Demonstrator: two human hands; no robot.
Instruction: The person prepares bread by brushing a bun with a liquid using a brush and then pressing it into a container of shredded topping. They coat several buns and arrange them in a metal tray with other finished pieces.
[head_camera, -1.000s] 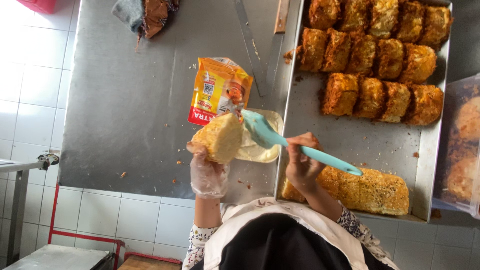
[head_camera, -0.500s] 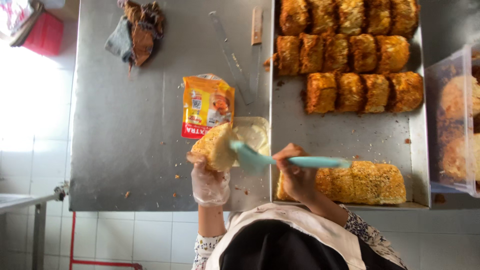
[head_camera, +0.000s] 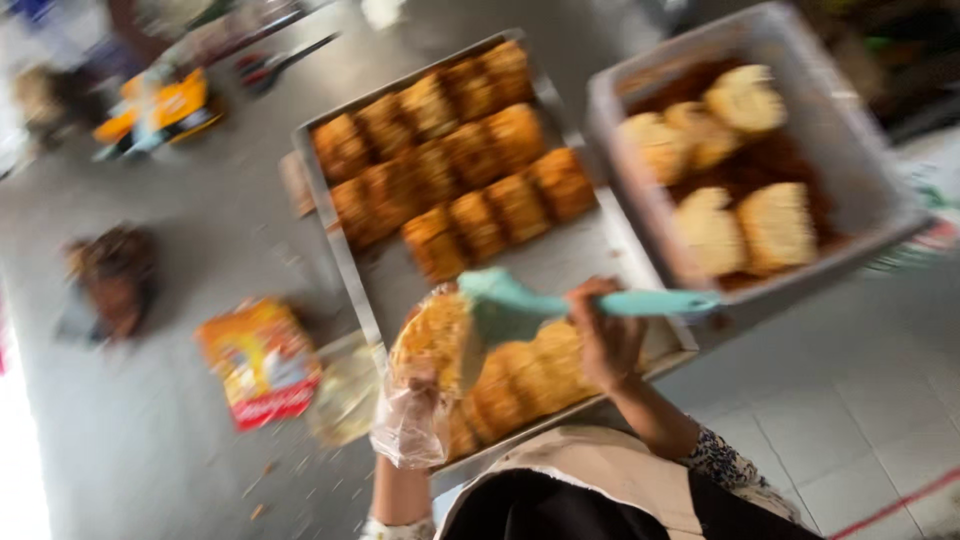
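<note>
My left hand (head_camera: 412, 415), in a clear plastic glove, holds a yellow crumb-coated bread piece (head_camera: 436, 340) up over the near edge of a metal tray (head_camera: 335, 250). My right hand (head_camera: 605, 335) grips the handle of a teal spatula (head_camera: 560, 305); its blade lies against the bread piece. Rows of golden crumbed pieces (head_camera: 455, 180) fill the tray, and a few more (head_camera: 520, 385) lie at its near edge, under my hands. The picture is blurred by motion.
A grey tub (head_camera: 870, 200) at the right holds paler bread pieces (head_camera: 720, 190) over dark filling. An orange-red packet (head_camera: 260, 362) and a pale bowl (head_camera: 345, 395) lie left of the tray on the steel table. A dark cloth (head_camera: 112, 280) lies further left. Tiled floor shows at the lower right.
The view has swung and tilted to the right, bringing the grey tub into sight. My hands, with the bread piece and the spatula, have moved from over the bowl to over the tray's near edge.
</note>
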